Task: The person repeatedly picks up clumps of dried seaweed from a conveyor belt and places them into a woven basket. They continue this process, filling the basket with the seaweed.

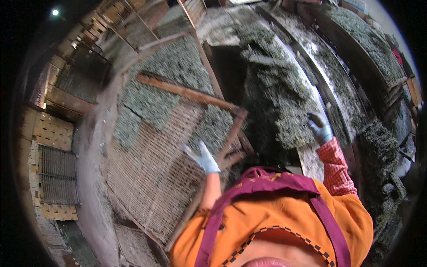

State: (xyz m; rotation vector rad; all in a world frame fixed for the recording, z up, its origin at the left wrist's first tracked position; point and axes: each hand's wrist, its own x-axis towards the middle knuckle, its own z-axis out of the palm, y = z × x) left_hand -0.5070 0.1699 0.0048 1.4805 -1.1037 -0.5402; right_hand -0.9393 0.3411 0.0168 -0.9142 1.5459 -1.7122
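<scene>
My left hand, in a pale blue glove, is spread open over a slatted wooden tray, close to its wooden frame rail. Grey-green leaves still lie on the tray's far half. My right hand, also gloved, reaches out to a big heap of the same leaves; its fingers curl at the heap's edge, and I cannot tell if it grips any. My orange top with a purple strap fills the bottom of the view.
More leaf-covered trays stand at the back. Long troughs of leaves run along the right. Stacked slatted racks line the left, beside a bare concrete strip.
</scene>
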